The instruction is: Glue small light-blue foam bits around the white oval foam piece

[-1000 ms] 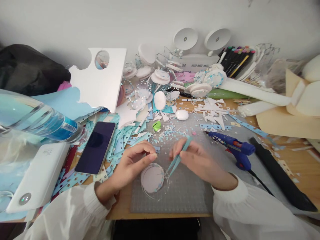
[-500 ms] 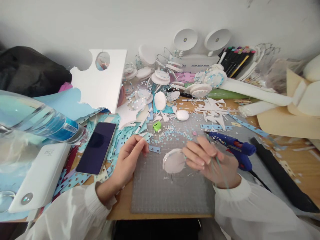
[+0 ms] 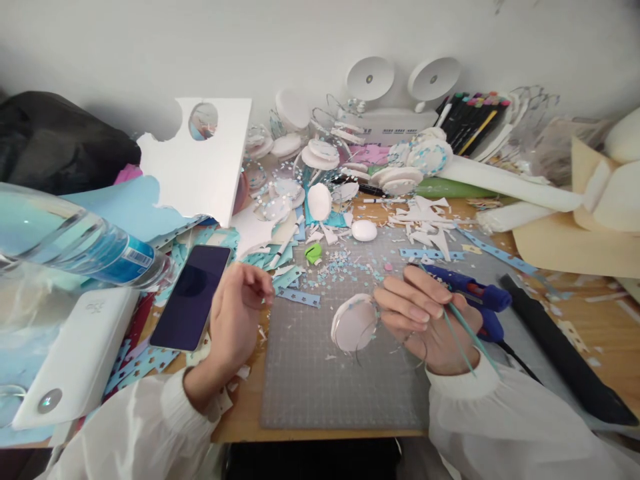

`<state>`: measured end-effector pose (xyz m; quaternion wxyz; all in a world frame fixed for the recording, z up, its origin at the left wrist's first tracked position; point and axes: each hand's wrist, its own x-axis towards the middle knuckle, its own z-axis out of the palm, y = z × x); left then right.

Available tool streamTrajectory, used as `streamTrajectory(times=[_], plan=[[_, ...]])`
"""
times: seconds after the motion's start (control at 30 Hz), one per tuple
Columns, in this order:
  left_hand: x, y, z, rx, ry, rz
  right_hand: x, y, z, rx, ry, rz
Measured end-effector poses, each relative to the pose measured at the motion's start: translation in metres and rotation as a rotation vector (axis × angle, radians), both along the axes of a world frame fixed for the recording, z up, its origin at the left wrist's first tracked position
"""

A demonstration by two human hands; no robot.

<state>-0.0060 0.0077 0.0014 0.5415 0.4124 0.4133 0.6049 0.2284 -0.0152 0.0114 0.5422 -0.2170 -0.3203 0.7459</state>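
While the right hand [image 3: 433, 320] keeps its thumb and fingers closed on slim teal tweezers [image 3: 463, 333], their two arms slanting down across the wrist, its fingertips meet the edge of a tilted white disc [image 3: 356, 323]. Thin wire loops curve about this disc, which is over the grey cutting mat [image 3: 345, 400]; whether the fingers grip it or merely touch it, I cannot tell. Well apart from the right hand, the left hand [image 3: 233, 320] is half open with loosely curled fingers, beside the dark-screened phone [image 3: 187, 300] and overlapping its edge from where I stand. Both wrists come out of loose white sleeves.

Just beyond the hands, a punched blue strip [image 3: 300, 297] lies partly on the mat, near scattered pale confetti [image 3: 340, 267], a small bright green object [image 3: 313, 253] and a rounded white case [image 3: 364, 231]. On the right, a blue glue gun [image 3: 473, 290] is partly behind the right hand, with a long black pouch [image 3: 560, 347] beyond it. To the left are a white power bank [image 3: 75, 353] and a clear bottle [image 3: 110, 257] lying on its side. Farther back, cut white board [image 3: 195, 167] leans beside a crowd of decorated white discs [image 3: 320, 153], and black markers [image 3: 475, 127] stand bunched by the wall.
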Motion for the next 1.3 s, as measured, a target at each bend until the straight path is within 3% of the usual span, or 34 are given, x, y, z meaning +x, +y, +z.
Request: streamTrajectory(times=[0.17,0.23,0.33,0.5,0.6,0.67,0.77,0.83,0.97,1.03,1.2,1.3], plan=[[0.006,-0.015,-0.003,0.069,0.442,-0.597,-0.011,-0.001,-0.004,0.022,0.047,0.105],[0.007,-0.018,-0.003,0.121,0.591,-0.692,-0.016,-0.001,-0.008,0.004,0.067,0.132],[0.004,-0.017,-0.002,0.145,0.699,-0.634,-0.015,0.001,-0.011,-0.069,0.097,0.137],[-0.009,-0.014,-0.001,0.046,0.531,-0.546,0.001,0.009,-0.009,-0.12,-0.001,0.046],[-0.012,-0.015,-0.003,0.017,0.502,-0.558,0.004,0.013,-0.011,-0.066,-0.193,-0.206],[-0.012,-0.015,-0.004,0.032,0.535,-0.582,0.003,0.014,-0.015,0.024,-0.444,-0.42],[-0.01,-0.014,0.001,0.136,0.669,-0.64,-0.002,0.013,-0.021,0.239,-0.864,-0.697],[-0.007,-0.014,0.005,0.246,0.784,-0.697,-0.004,0.012,-0.024,0.372,-1.032,-0.782],[0.0,-0.013,0.009,0.506,0.961,-0.827,-0.004,0.015,-0.033,0.49,-1.199,-0.814],[0.002,-0.013,0.007,0.579,1.03,-0.831,-0.003,0.021,-0.037,0.515,-1.237,-0.823],[0.003,-0.014,0.001,0.613,1.087,-0.74,-0.004,0.037,-0.047,0.583,-1.272,-0.837],[0.0,-0.016,-0.002,0.607,1.052,-0.67,-0.007,0.041,-0.047,0.599,-1.276,-0.768]])
